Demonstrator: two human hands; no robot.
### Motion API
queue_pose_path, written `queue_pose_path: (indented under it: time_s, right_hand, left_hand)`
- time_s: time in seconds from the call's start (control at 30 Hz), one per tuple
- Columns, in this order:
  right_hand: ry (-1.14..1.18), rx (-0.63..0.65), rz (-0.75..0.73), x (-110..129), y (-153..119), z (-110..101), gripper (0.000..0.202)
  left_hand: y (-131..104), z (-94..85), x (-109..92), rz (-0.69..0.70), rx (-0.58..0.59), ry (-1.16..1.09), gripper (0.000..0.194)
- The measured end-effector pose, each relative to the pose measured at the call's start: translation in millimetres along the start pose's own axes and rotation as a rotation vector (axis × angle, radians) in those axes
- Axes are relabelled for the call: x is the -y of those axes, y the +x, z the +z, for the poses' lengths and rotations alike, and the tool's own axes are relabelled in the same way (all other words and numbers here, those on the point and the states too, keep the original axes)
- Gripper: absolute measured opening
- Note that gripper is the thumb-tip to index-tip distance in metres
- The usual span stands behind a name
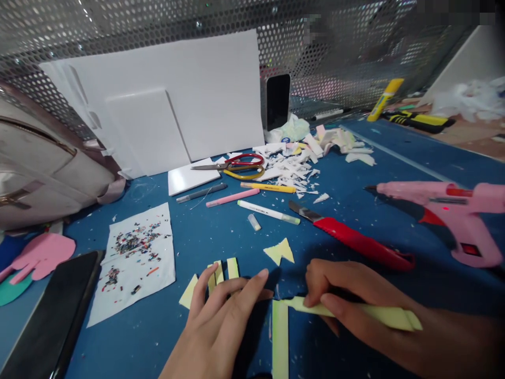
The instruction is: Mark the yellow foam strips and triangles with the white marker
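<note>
My right hand (347, 300) is wrapped round a pale green marker (379, 315), its tip at the top end of a light green strip (280, 337). That strip lies upright in the view on the blue table. Spread on the table to its left, my left hand (224, 310) has its thumb and fingertips near the strip's top, holding nothing that shows. Short pale green pieces (232, 267) stick out beyond its fingers. A notched pale yellow piece (280, 251) lies above, between the hands.
A red utility knife (355, 237) and a pink glue gun (445, 205) lie right. Behind are pens (268, 211), scissors (240, 167) and white scraps (292, 163). Left are a phone (55, 316), a paper with coloured bits (165, 273) and a bag (43, 168).
</note>
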State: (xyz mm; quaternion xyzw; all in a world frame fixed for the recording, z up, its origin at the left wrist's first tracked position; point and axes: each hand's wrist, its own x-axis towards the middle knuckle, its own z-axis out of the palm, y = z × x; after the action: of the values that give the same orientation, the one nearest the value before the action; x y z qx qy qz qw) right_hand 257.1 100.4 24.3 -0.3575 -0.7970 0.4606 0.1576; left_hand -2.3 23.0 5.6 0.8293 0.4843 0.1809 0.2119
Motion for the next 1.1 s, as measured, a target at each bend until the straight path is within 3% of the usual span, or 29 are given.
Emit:
queue_pose_path:
  time_s: [0.1, 0.3, 0.53, 0.73, 0.93, 1.1]
  right_hand:
    - [-0.078, -0.037, -0.06, 1.0, 0.9, 3.2, 0.027]
    - [-0.136, -0.075, -0.17, -7.5, -6.2, 10.2, 0.016]
    - [-0.175, 0.102, -0.394, -11.3, -1.9, 8.0, 0.011]
    - [-0.093, 0.094, -0.429, -13.0, -8.6, 22.9, 0.01]
    - [-0.098, -0.056, -0.215, -2.0, -5.1, 5.9, 0.019]
    - [-0.156, 0.092, -0.285, -0.2, -2.6, 2.3, 0.018]
  left_hand:
    - [0.0, -0.8, 1.7, -0.007, 0.029, 0.007, 0.103]
    - [0.9, 1.3, 3.6, 0.025, -0.009, -0.013, 0.075]
    - [2.1, 1.3, 5.4, 0.057, 0.005, -0.012, 0.076]
    - [2.3, 5.5, 5.8, 0.053, -0.024, 0.05, 0.094]
    - [0.5, 7.3, 6.2, 0.041, -0.048, 0.001, 0.076]
    - [0.0, 5.5, 6.3, 0.053, -0.03, -0.012, 0.08]
